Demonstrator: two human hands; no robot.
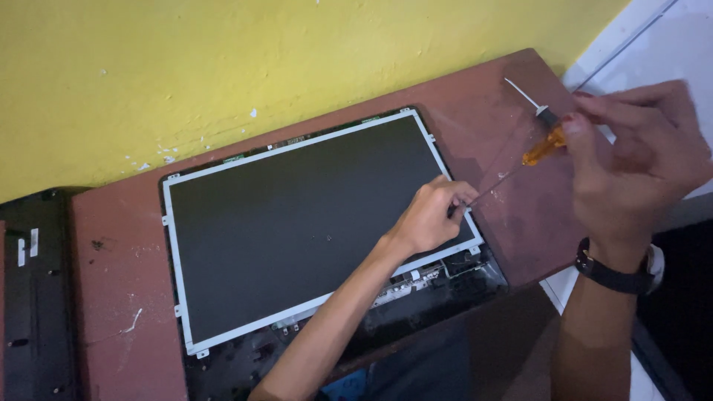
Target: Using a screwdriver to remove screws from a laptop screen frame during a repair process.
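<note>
While the bare screen panel (297, 230) lies flat and dark side up on the reddish-brown table (119, 282), 2 hands work near its 3 o'clock edge. The left hand (431, 217) rests on the panel's corner at about 4 o'clock of the glass, its fingers curled tight together; they seem to pinch the tip end of a thin metal shaft there, though what lies between the fingertips is too small to tell. The right hand (631, 160), with a dark wristwatch (620, 275) on its wrist, hovers above the table at 3 o'clock from the panel, well apart from the glass. Its fingers are pressed around the orange handle of a screwdriver (538, 145), thumb and forefinger pinching near the dark collar. A slim metal tip sticks out from the handle toward 11 o'clock, and a long shaft runs from it toward 7 o'clock to the left hand. The panel has a pale metal frame and sits in a dark laptop lid (416, 297) whose circuit parts show along the 6 o'clock side. A yellow wall (223, 67) stands at 12 o'clock, and a black device (33, 297) lies at 9 o'clock.
</note>
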